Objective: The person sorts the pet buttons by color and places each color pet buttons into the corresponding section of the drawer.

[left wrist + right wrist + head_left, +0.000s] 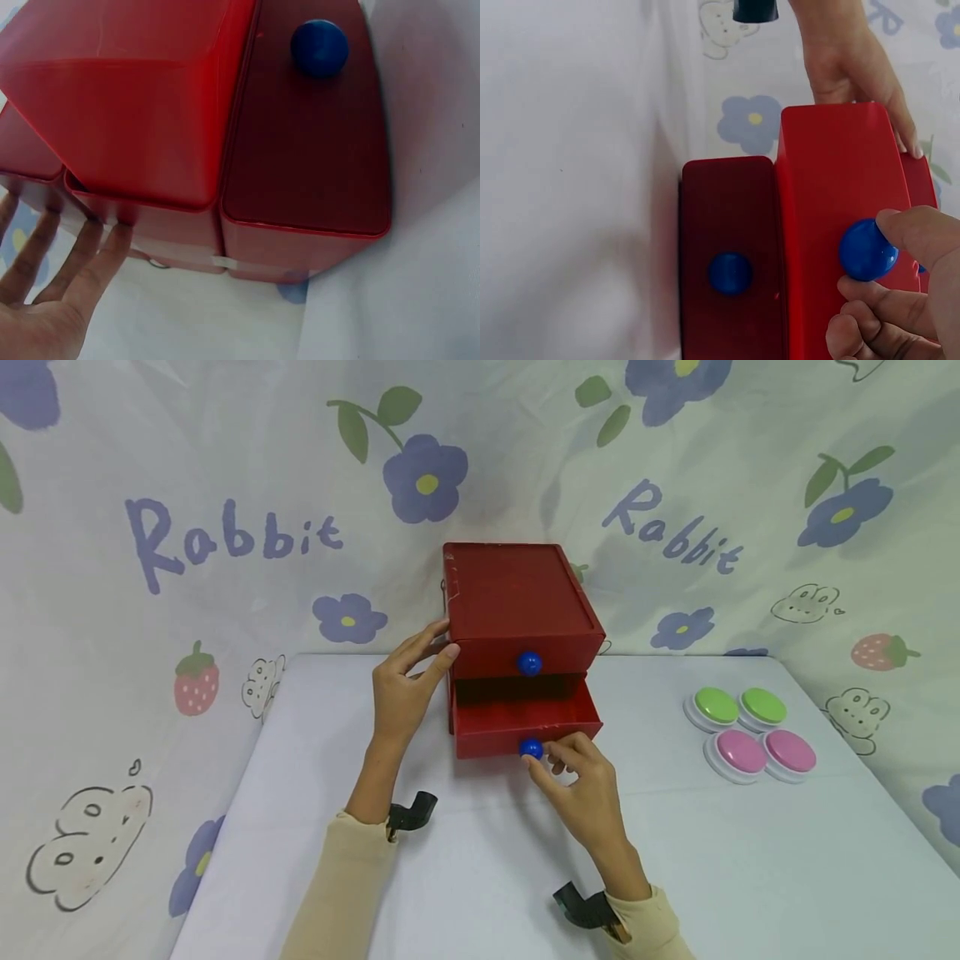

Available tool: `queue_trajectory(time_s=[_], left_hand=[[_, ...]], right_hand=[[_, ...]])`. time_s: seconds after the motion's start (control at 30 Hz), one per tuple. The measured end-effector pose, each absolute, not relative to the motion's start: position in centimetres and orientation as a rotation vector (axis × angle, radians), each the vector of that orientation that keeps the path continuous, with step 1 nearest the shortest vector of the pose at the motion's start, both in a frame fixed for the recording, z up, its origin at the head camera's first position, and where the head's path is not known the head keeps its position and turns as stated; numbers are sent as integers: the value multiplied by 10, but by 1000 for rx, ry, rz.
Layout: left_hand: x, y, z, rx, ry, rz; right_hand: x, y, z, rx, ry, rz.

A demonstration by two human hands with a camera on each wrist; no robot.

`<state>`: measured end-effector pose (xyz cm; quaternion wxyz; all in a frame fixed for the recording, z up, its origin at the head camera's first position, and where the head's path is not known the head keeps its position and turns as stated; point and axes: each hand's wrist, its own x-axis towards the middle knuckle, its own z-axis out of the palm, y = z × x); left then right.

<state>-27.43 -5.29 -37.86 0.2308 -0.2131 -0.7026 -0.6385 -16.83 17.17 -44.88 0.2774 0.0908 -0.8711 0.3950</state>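
A red two-drawer box (517,589) stands at the back middle of the white table (450,877). Its lower drawer (525,722) is pulled partly out; the upper one is closed, with a blue knob (529,663) on its front. My right hand (546,762) pinches the lower drawer's blue knob (530,748), and the right wrist view shows thumb and fingers round that knob (866,251). My left hand (438,643) rests against the box's left side. In the left wrist view its fingers (82,251) lie straight on the red wall (135,112).
Two green push buttons (716,706) and two pink ones (787,750) sit in a cluster on the right of the table. A flower-and-rabbit printed cloth (225,543) hangs close behind and on both sides.
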Motion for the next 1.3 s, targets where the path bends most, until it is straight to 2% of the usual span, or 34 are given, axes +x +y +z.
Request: queue_trajectory(time_s=[0.47,1.3], left_hand=[[-275,-54,-380,-578,-1934,-1765],[-275,-52,-381,-573,-1924,-1772]], right_hand=[[-150,174,-460,346,-2211,1097],[-126,175,-462,354,-2207,1107]])
